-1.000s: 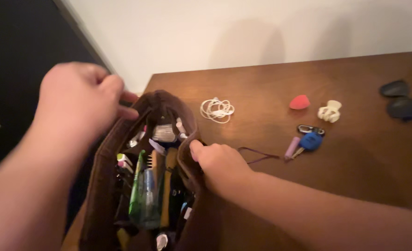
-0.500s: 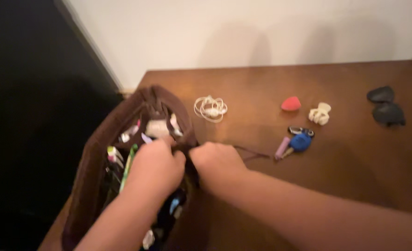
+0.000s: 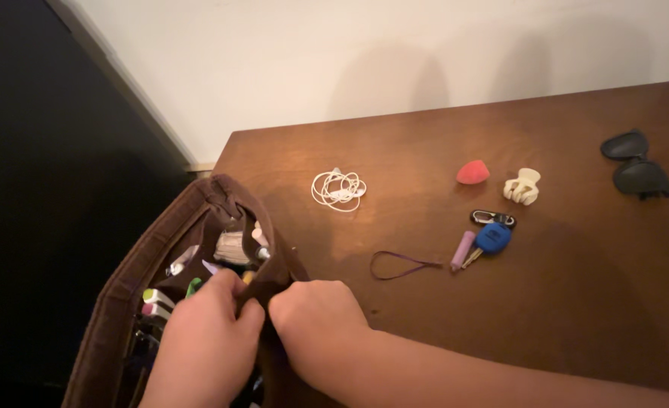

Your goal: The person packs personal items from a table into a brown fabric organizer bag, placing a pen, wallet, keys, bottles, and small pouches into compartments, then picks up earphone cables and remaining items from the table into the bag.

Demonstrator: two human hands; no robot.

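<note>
A brown fabric bag [image 3: 149,253] stands open at the table's left corner, stuffed with pens, tubes and other small items. My left hand [image 3: 202,344] reaches into the bag's mouth, fingers curled on the inner edge of the fabric. My right hand [image 3: 316,329] grips the bag's right rim right next to it, knuckles touching the left hand. What the fingers pinch inside is hidden.
On the brown wooden table [image 3: 440,302] lie coiled white earphones [image 3: 338,189], a red makeup sponge [image 3: 472,172], a cream hair claw [image 3: 522,186], a blue key with purple strap [image 3: 485,240] and dark sunglasses [image 3: 636,168]. A white wall stands behind; dark floor on the left.
My left hand has come down from the bag's far rim into its mouth, beside my right hand. The view has shifted so the bag sits lower left.
</note>
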